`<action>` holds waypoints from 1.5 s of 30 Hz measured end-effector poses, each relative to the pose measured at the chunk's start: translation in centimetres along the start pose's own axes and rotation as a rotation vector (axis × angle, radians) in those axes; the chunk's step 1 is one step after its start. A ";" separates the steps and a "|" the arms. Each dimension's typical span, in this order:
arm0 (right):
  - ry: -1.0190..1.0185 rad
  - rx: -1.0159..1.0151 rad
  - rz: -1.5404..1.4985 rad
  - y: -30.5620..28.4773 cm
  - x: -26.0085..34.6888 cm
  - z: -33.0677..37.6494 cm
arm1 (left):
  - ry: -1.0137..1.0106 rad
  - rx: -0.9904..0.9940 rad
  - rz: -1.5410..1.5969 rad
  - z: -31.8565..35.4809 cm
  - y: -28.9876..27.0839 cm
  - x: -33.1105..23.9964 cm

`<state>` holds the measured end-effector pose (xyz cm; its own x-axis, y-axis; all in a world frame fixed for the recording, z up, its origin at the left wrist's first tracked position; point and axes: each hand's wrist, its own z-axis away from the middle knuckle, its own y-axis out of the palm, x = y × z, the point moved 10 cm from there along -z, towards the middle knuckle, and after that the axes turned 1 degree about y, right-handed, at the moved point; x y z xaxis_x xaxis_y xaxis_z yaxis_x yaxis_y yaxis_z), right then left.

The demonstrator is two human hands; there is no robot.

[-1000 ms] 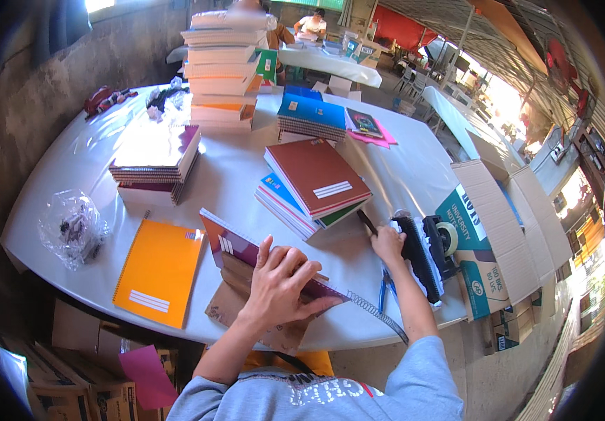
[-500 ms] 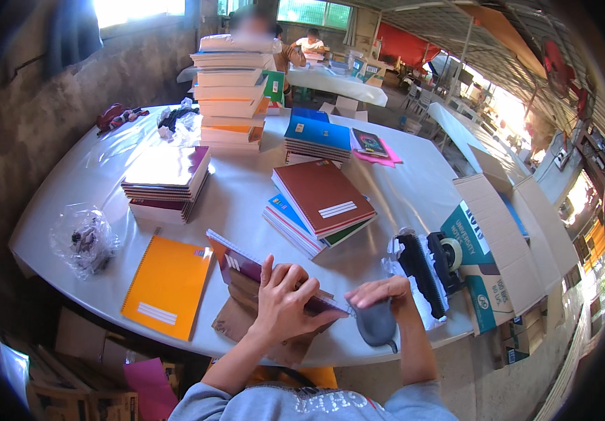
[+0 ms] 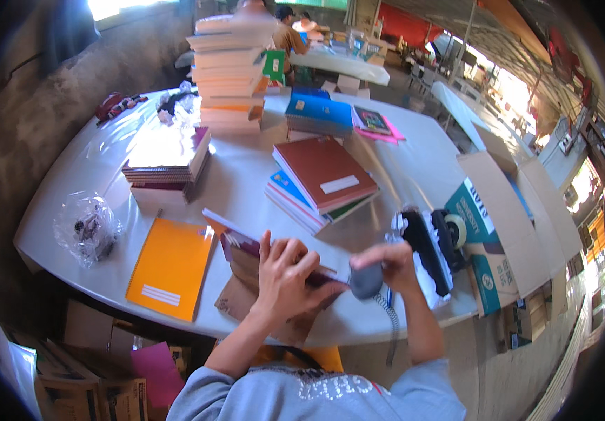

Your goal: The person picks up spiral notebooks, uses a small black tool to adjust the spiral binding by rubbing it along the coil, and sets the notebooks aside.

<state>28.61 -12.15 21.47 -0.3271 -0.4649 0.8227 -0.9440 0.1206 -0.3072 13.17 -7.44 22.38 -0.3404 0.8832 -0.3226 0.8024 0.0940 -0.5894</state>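
My left hand [image 3: 290,279] grips a purple notebook [image 3: 236,247], which stands tilted on its edge above a piece of brown cardboard [image 3: 236,298]. The fingers fold over its top and the thumb points toward its right end. Close to that end, my right hand [image 3: 392,261] is closed round a dark grey rounded object [image 3: 367,282], whose exact kind I cannot make out. A thin coiled wire [image 3: 391,319] dangles below it, past the table edge. A yellow spiral notebook [image 3: 170,268] lies flat to the left of my left hand.
Beyond my hands are a brown notebook [image 3: 325,172] on a small pile, purple notebooks [image 3: 165,175], blue notebooks [image 3: 320,112] and a tall stack [image 3: 227,77]. A tape dispenser [image 3: 450,238] and open carton [image 3: 488,235] stand right; a plastic bag [image 3: 86,228] lies left.
My right hand has lifted and turned, its fingers now curled round the grey object, which has risen slightly. The coiled wire now shows hanging below. My left hand keeps its hold on the notebook.
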 end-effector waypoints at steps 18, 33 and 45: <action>-0.163 0.198 0.005 3.7 4.9 -2.5 | -0.078 -0.014 0.082 0.0 -0.2 0.9; 0.198 0.001 0.136 1.9 -2.6 -3.0 | -0.124 -0.050 -0.215 -1.1 -2.4 5.1; -0.054 0.118 0.090 4.7 1.0 -5.8 | -0.173 -0.020 -0.094 -1.1 -2.4 7.9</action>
<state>23.58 -6.90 23.59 -0.4041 -0.5042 0.7632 -0.8984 0.0619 -0.4349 9.10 -0.14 22.05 -0.4922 0.7781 -0.3902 0.7720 0.1832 -0.6086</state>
